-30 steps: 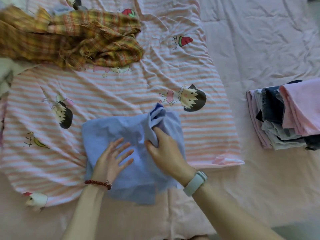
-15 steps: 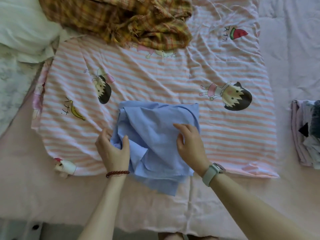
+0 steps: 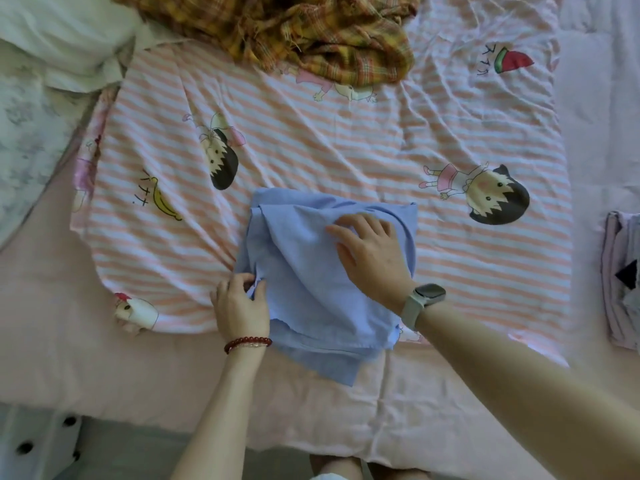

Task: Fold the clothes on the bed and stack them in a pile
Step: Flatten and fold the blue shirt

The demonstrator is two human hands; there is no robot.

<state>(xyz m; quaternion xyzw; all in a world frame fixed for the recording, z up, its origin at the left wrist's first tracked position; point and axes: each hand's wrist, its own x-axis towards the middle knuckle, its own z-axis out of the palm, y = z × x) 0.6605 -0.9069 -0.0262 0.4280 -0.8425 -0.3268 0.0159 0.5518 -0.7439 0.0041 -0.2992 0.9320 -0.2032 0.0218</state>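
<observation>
Head view. A blue garment [image 3: 322, 271], part-folded and rumpled, lies near the middle of the bed, its far part on a striped sheet [image 3: 311, 147] printed with cartoon figures, its near hem hanging onto the plain pink cover [image 3: 86, 341]; the left hand [image 3: 242, 306] pinches the garment's left edge, fingers curled about a tuck of cloth; the right hand [image 3: 370, 251] lies on top of the garment toward its far right, fingers extended and a little bent, pressing rather than gripping — whether any fold is caught under the fingertips cannot be told. A plaid cloth [image 3: 322, 32] lies crumpled at the far side, unfolded; white bedding [image 3: 62, 39] sits at far left; the pile [image 3: 621, 282] of folded clothes shows only at the right edge, well apart from the garment.

Step in hand, as judged: an intermediate fold of the blue garment — the left flap is being tucked while the right hand holds the body flat. The next move would call for smoothing the diagonal ridge that runs across the cloth, bringing the loose near hem up so the bundle becomes compact, then carrying it right to the pile; the plaid cloth remains to be done, so the task appears well advanced but not complete.
</observation>
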